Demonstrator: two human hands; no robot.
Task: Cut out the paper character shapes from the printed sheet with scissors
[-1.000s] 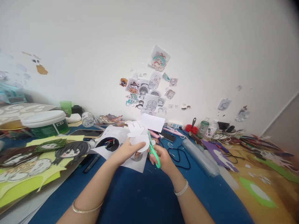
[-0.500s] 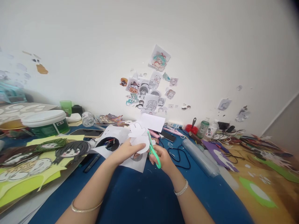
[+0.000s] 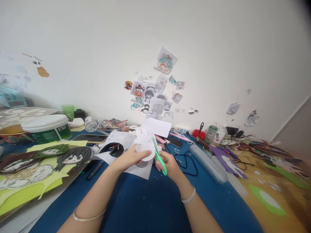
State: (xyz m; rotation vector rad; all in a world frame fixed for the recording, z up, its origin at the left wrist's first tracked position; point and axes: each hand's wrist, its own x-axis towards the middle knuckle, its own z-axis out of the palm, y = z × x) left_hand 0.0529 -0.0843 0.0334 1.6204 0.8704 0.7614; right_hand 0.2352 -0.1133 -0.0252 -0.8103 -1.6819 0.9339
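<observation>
My left hand [image 3: 132, 157] pinches a white paper cutout [image 3: 143, 142], thumb on top and fingers beneath. The cutout has a rounded lower part and lobed shapes drawn in outline at its top. Green scissors [image 3: 160, 158] are in my right hand [image 3: 168, 163], fingers through the handles. Their blades point up and away, along the right edge of the cutout. I cannot make out whether the blades are apart. Below my left hand, a larger white sheet [image 3: 143, 172] with a cut-out hole lies on the blue mat [image 3: 148, 200].
Yellow sheets [image 3: 46, 191] with paper characters lie at left, before a white-lidded green tub [image 3: 46, 127]. A clear plastic roll [image 3: 207, 163], black cable [image 3: 188, 163] and bottles [image 3: 211, 132] are at right. Behind stands a wall [image 3: 97, 64] with pinned-up drawings.
The paper cutout has turned and shifted slightly in my left hand, its rounded end a little lower. The scissors have moved only slightly along its right edge.
</observation>
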